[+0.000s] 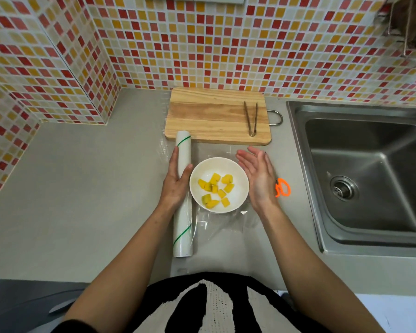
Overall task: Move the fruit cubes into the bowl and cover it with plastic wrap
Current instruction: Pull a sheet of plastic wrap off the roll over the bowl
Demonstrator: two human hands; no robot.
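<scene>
Two hands are seen at the grey counter [82, 188]: the left hand [175, 181] is wrapped around the plastic wrap roll [183, 195], while the right hand [258, 174] is held open, fingers straight, just right of the white bowl [219, 185]. Yellow fruit cubes [216, 188] are contained in the bowl, which is set on clear film [226, 222] drawn from the roll. Farther back, metal tongs [251, 117] are laid on the wooden cutting board [216, 115].
</scene>
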